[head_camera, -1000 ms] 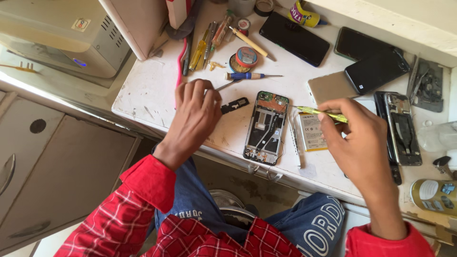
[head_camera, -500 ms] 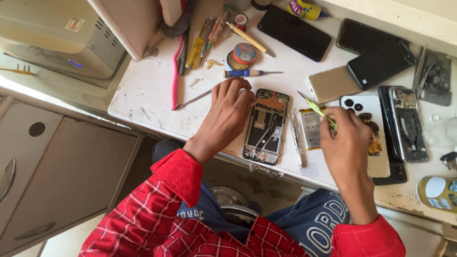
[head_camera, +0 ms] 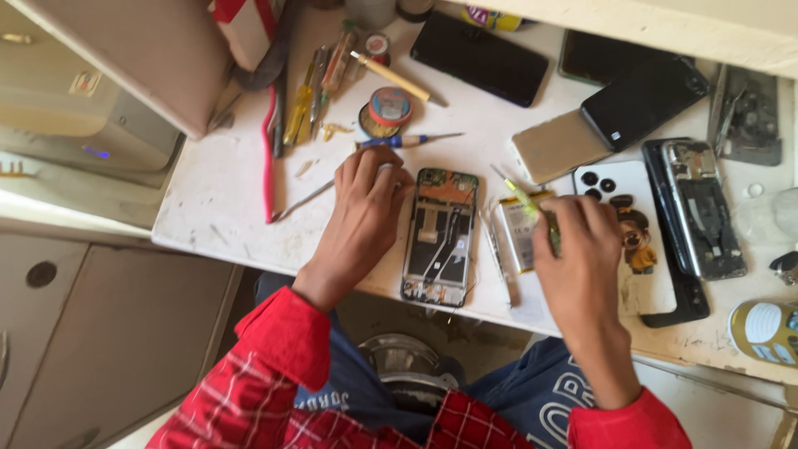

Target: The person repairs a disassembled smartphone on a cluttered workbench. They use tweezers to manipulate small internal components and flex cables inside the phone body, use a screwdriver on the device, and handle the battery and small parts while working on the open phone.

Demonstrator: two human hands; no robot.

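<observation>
A: You are working on the opened phone point(head_camera: 440, 237) lying face-down near the front edge of the white tabletop point(head_camera: 224, 199), its back cover off and the boards and cables showing. Your left hand point(head_camera: 363, 208) is resting just beside its left side, fingers curled and touching the frame, steadying it; that grip is loosely closed against the phone's edge, not wrapped around it.

B: And your right hand point(head_camera: 582, 258) is clamping a thin yellow-green tool point(head_camera: 532, 208), with the tip pointing up and left over the flat battery point(head_camera: 519, 233) that is lying just right of the phone. The fingers are pinching together on the tool's handle.

A: So, as I am judging it, you are in the middle of the disassembly or refit stage, with the battery out of the frame and the tool being brought to bear on it.

B: The next move is calling for a light touch: you are aiming a fine tip at a thin, soft-skinned part, so keep the left hand pinning the frame.

A: Other things are crowding you: a white phone case point(head_camera: 623, 241) is lying under your right wrist, a second stripped phone point(head_camera: 702, 212) is sitting further right, and a blue-handled screwdriver point(head_camera: 407, 141) is lying just above your left hand.
</observation>
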